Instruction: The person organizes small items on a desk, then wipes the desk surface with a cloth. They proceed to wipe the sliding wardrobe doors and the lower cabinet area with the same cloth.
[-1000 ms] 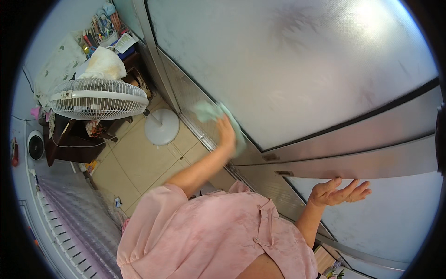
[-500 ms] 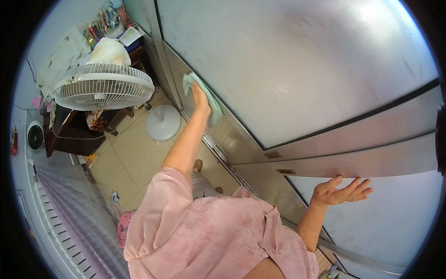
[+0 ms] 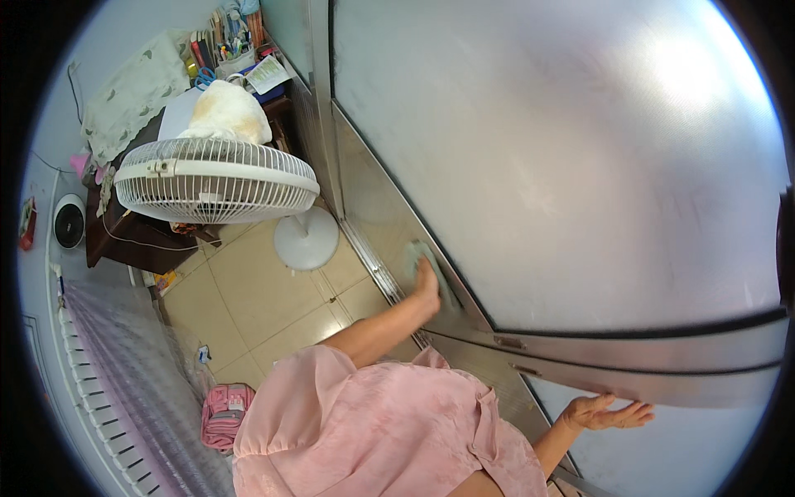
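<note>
Pressed to the metal lower panel (image 3: 373, 195) of a frosted glass door (image 3: 538, 166) is a pale green cloth (image 3: 449, 291), with my left hand (image 3: 426, 283) over it. That hand is near the bottom corner of the glass. My right hand (image 3: 611, 412) sits by the edge of the overlapping door's metal frame (image 3: 662, 385). Its palm is turned up, its fingers are spread, and it holds nothing. The thumb and fingers are close to the frame edge; whether they touch it I cannot tell.
A white standing fan (image 3: 217, 182) is at the left on the tiled floor (image 3: 248, 290), before a dark wooden desk (image 3: 132, 240) with books and pens. A metal floor track (image 3: 368, 261) runs below the door. A pink bag (image 3: 225, 418) lies beside a purple sheer curtain (image 3: 124, 356).
My left hand has slid the cloth along the panel, nearer to my body and to the right. My right hand stays open by the frame edge. The whole view has shifted a little.
</note>
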`<control>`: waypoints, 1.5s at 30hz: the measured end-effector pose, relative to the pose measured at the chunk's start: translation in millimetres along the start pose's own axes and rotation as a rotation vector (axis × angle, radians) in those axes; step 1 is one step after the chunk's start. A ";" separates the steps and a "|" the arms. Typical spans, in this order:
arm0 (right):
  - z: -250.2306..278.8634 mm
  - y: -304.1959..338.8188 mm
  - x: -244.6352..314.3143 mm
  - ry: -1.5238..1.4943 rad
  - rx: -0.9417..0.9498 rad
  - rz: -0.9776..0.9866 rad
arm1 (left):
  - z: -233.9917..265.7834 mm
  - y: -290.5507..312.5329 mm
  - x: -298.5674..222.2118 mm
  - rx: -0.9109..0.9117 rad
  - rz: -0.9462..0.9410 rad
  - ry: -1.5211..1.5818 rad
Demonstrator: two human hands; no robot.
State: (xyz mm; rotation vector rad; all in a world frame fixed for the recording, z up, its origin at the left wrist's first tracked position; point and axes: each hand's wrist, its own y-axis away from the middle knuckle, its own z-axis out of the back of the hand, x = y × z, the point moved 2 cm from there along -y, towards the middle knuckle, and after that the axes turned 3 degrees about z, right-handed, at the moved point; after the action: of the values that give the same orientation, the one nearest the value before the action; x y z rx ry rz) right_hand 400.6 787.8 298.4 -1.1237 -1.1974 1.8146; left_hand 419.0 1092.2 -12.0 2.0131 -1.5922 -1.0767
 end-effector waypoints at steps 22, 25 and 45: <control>-1.6 12.8 -4.7 0.156 -0.011 -0.118 | -5.9 -1.9 -86.0 -0.129 -0.374 -0.216; -6.0 9.1 -3.5 0.086 -0.034 -0.076 | -11.1 32.8 -38.1 -0.219 -0.172 -0.100; 22.0 -5.2 -9.8 -0.133 0.068 0.006 | 0.3 38.4 174.2 -0.028 -0.755 -0.525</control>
State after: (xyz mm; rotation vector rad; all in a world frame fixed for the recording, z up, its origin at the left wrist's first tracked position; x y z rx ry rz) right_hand 384.7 773.4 310.6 -0.9828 -1.1993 1.9453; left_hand 406.6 917.4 -45.5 2.5201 -0.9651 -2.0126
